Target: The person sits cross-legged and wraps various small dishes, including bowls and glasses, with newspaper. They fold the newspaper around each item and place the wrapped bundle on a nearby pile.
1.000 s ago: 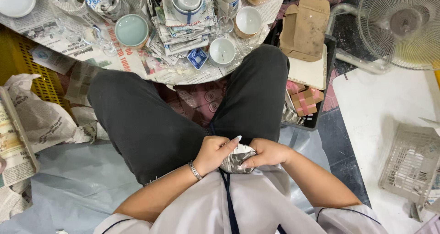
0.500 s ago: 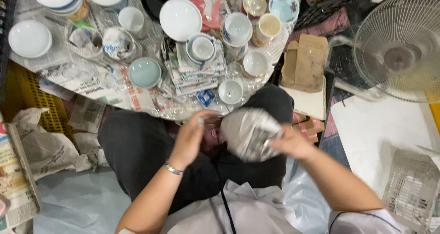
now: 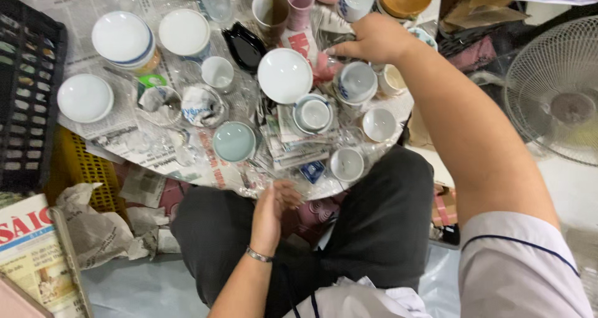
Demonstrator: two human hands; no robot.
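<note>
Reaching right hand [image 3: 372,39] among cups (left hand [image 3: 272,212] idle).

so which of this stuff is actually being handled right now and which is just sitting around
Being handled:
- right hand, reaching across the table onto a pink-tinted clear wrapped item
- left hand, open at the table's near edge, holding nothing

Lying about:
- white bowls
- pale green dish
- black dish
- white cups
- stacked newspapers
- black crate
- fan
</note>
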